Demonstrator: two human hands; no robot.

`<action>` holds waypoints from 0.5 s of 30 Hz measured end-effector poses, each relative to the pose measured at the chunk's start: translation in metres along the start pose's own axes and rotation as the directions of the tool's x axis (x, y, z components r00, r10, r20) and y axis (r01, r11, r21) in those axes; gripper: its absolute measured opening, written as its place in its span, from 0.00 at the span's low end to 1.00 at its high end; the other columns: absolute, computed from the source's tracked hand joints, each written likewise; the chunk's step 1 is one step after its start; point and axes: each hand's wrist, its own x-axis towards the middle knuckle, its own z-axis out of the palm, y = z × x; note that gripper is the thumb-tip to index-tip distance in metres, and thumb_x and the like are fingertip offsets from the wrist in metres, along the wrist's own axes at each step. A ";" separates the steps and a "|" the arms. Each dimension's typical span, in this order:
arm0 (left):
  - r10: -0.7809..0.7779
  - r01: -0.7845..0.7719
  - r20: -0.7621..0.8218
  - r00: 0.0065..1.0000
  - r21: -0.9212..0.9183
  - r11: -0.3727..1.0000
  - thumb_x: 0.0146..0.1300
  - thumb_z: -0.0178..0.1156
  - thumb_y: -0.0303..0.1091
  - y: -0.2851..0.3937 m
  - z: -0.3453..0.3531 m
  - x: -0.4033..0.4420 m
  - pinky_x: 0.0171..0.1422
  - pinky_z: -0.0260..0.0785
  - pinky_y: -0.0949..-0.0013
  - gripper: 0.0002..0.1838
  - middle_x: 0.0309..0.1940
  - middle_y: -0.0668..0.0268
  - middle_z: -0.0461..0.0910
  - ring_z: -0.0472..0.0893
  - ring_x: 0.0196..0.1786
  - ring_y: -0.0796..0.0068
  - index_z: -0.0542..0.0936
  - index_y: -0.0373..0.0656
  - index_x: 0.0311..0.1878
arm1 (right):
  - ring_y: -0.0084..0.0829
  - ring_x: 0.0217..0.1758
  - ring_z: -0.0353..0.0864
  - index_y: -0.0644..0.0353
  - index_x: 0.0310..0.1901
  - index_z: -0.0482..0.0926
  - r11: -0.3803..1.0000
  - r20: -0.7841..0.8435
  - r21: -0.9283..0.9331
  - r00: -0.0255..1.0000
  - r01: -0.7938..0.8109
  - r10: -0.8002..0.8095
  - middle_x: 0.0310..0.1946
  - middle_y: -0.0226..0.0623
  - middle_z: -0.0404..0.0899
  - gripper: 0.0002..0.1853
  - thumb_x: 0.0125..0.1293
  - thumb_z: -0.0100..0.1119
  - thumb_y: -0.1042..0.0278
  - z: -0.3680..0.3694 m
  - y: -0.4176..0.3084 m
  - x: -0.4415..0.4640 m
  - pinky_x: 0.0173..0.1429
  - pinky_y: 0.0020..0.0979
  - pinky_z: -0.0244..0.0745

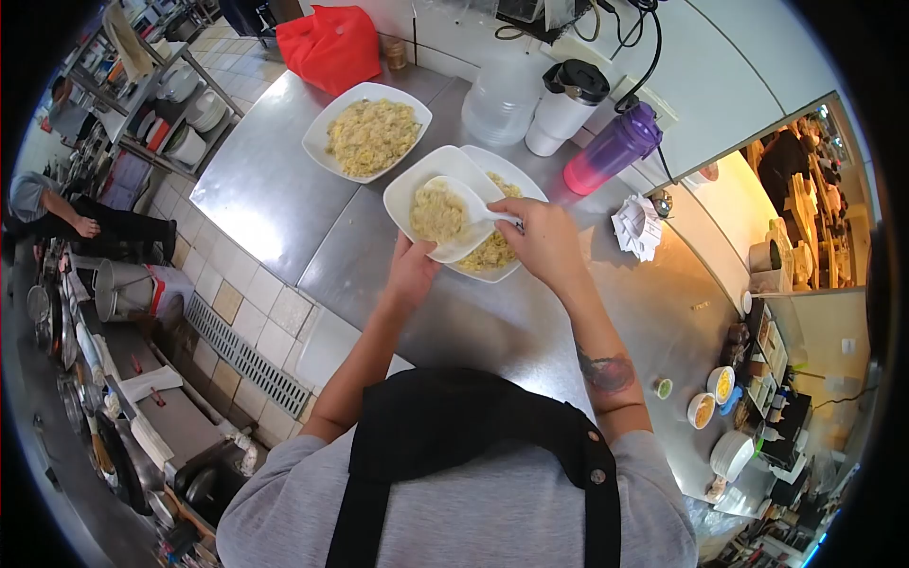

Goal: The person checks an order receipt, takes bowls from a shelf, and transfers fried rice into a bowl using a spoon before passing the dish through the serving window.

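My left hand (413, 272) grips the near edge of a white squarish bowl (403, 194), tilted above the steel table. In that bowl lies a pale yellow, crumbly food (437, 214), perhaps rice or shredded cheese. My right hand (542, 237) is closed around the handle of a white serving spoon (481, 210), whose head reaches into the bowl. Partly hidden beneath sits a second white bowl (530, 186) with yellow food. Farther left, a third white bowl (312, 142) stands upright, heaped with yellow grainy food (374, 137).
Behind the bowls stand a clear plastic jug (499, 99), a white tumbler (561, 118) and a purple-pink bottle (611, 151). A red bag (329, 47) rests at the far table edge. Crumpled paper slips (637, 227) lie right. Another person (57, 204) is at far left.
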 end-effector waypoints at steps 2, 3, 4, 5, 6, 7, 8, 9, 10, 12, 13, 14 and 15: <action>-0.016 0.016 0.018 1.000 -0.035 0.999 0.56 0.44 0.21 -0.003 0.000 -0.001 0.64 0.66 0.59 0.30 0.61 0.58 0.65 0.69 0.62 0.61 0.57 0.40 0.65 | 0.40 0.33 0.82 0.50 0.39 0.83 0.997 -0.078 -0.070 0.996 0.032 -0.038 0.32 0.36 0.82 0.10 0.53 0.61 0.68 -0.010 -0.010 -0.001 0.36 0.37 0.76; -0.006 0.006 0.005 1.000 -0.031 1.000 0.56 0.44 0.21 -0.003 -0.001 -0.001 0.64 0.66 0.59 0.30 0.61 0.58 0.65 0.69 0.62 0.61 0.57 0.40 0.65 | 0.40 0.33 0.82 0.50 0.39 0.83 0.994 -0.103 -0.104 0.994 0.031 -0.041 0.32 0.36 0.82 0.10 0.53 0.61 0.68 -0.017 -0.015 -0.001 0.36 0.37 0.76; 0.002 -0.002 -0.008 1.000 -0.027 1.000 0.56 0.44 0.21 -0.002 -0.003 0.000 0.64 0.66 0.59 0.29 0.61 0.58 0.65 0.69 0.62 0.61 0.57 0.40 0.64 | 0.40 0.33 0.82 0.50 0.39 0.83 0.990 -0.128 -0.138 0.991 0.027 -0.045 0.32 0.36 0.82 0.11 0.53 0.61 0.69 -0.027 -0.017 -0.002 0.36 0.38 0.76; 0.009 -0.010 -0.021 1.000 -0.023 1.000 0.56 0.44 0.21 -0.002 -0.005 0.000 0.64 0.66 0.59 0.29 0.61 0.58 0.65 0.69 0.63 0.61 0.57 0.40 0.64 | 0.39 0.33 0.82 0.49 0.39 0.83 0.985 -0.152 -0.172 0.987 0.021 -0.048 0.32 0.36 0.82 0.11 0.53 0.61 0.69 -0.034 -0.016 -0.004 0.36 0.38 0.76; 0.013 -0.014 -0.032 0.999 -0.027 1.000 0.56 0.43 0.20 0.000 -0.007 -0.001 0.65 0.65 0.59 0.31 0.62 0.58 0.64 0.68 0.64 0.62 0.55 0.41 0.66 | 0.40 0.33 0.82 0.50 0.39 0.83 0.984 -0.169 -0.178 0.986 -0.024 -0.007 0.32 0.37 0.82 0.11 0.52 0.61 0.69 -0.038 -0.013 -0.006 0.36 0.38 0.76; 0.018 -0.019 -0.042 0.999 -0.030 0.999 0.56 0.42 0.19 0.004 -0.009 -0.001 0.66 0.63 0.59 0.33 0.63 0.59 0.62 0.66 0.64 0.62 0.53 0.43 0.67 | 0.40 0.33 0.82 0.51 0.40 0.83 0.980 -0.189 -0.184 0.981 -0.070 0.034 0.32 0.38 0.82 0.11 0.52 0.62 0.69 -0.043 -0.008 -0.008 0.36 0.38 0.76; 0.022 -0.023 -0.051 0.998 -0.033 0.999 0.56 0.41 0.17 0.007 -0.011 0.000 0.67 0.62 0.60 0.34 0.64 0.59 0.61 0.65 0.65 0.62 0.51 0.44 0.69 | 0.41 0.33 0.82 0.51 0.40 0.82 0.975 -0.209 -0.189 0.975 -0.116 0.075 0.32 0.38 0.82 0.11 0.52 0.62 0.68 -0.047 -0.003 -0.010 0.37 0.39 0.76; 0.056 -0.058 -0.057 0.997 -0.030 0.998 0.56 0.41 0.17 0.008 -0.016 0.002 0.67 0.62 0.59 0.34 0.64 0.59 0.61 0.65 0.65 0.62 0.52 0.44 0.68 | 0.41 0.33 0.82 0.51 0.40 0.82 0.954 -0.189 -0.249 0.974 -0.167 0.121 0.33 0.39 0.82 0.12 0.52 0.62 0.68 -0.049 0.005 -0.013 0.37 0.39 0.76; 0.091 -0.093 -0.063 0.994 -0.027 0.995 0.55 0.41 0.17 0.007 -0.022 0.005 0.67 0.62 0.59 0.34 0.64 0.59 0.61 0.65 0.65 0.62 0.52 0.45 0.68 | 0.41 0.34 0.82 0.52 0.41 0.82 0.927 -0.172 -0.309 0.971 -0.213 0.166 0.33 0.40 0.82 0.12 0.53 0.62 0.68 -0.048 0.016 -0.015 0.38 0.40 0.76; 0.149 -0.151 -0.078 0.986 -0.015 0.988 0.55 0.41 0.17 0.006 -0.030 0.010 0.67 0.62 0.59 0.34 0.64 0.59 0.61 0.65 0.65 0.61 0.52 0.45 0.68 | 0.42 0.34 0.82 0.52 0.42 0.82 0.887 -0.125 -0.372 0.961 -0.275 0.245 0.33 0.41 0.82 0.13 0.53 0.62 0.67 -0.038 0.036 -0.021 0.39 0.40 0.76; 0.172 -0.173 -0.087 0.981 -0.005 0.985 0.55 0.42 0.17 0.006 -0.033 0.012 0.67 0.63 0.58 0.34 0.63 0.60 0.61 0.66 0.65 0.61 0.52 0.45 0.68 | 0.43 0.34 0.82 0.52 0.43 0.82 0.879 -0.093 -0.376 0.956 -0.293 0.279 0.33 0.42 0.82 0.13 0.53 0.62 0.67 -0.028 0.046 -0.026 0.39 0.40 0.76; 0.194 -0.195 -0.097 0.976 0.005 0.981 0.55 0.42 0.17 0.004 -0.034 0.014 0.66 0.63 0.58 0.34 0.63 0.60 0.61 0.66 0.65 0.61 0.52 0.45 0.68 | 0.43 0.35 0.82 0.52 0.43 0.82 0.871 -0.061 -0.381 0.948 -0.311 0.312 0.33 0.43 0.82 0.14 0.53 0.62 0.66 -0.016 0.055 -0.031 0.39 0.41 0.75; 0.205 -0.205 -0.092 0.975 0.007 0.979 0.56 0.43 0.18 0.003 -0.036 0.014 0.66 0.64 0.58 0.33 0.63 0.59 0.62 0.67 0.64 0.61 0.53 0.44 0.67 | 0.43 0.35 0.82 0.52 0.43 0.82 0.898 -0.057 -0.313 0.950 -0.309 0.307 0.33 0.43 0.82 0.14 0.53 0.61 0.66 -0.002 0.062 -0.036 0.39 0.41 0.76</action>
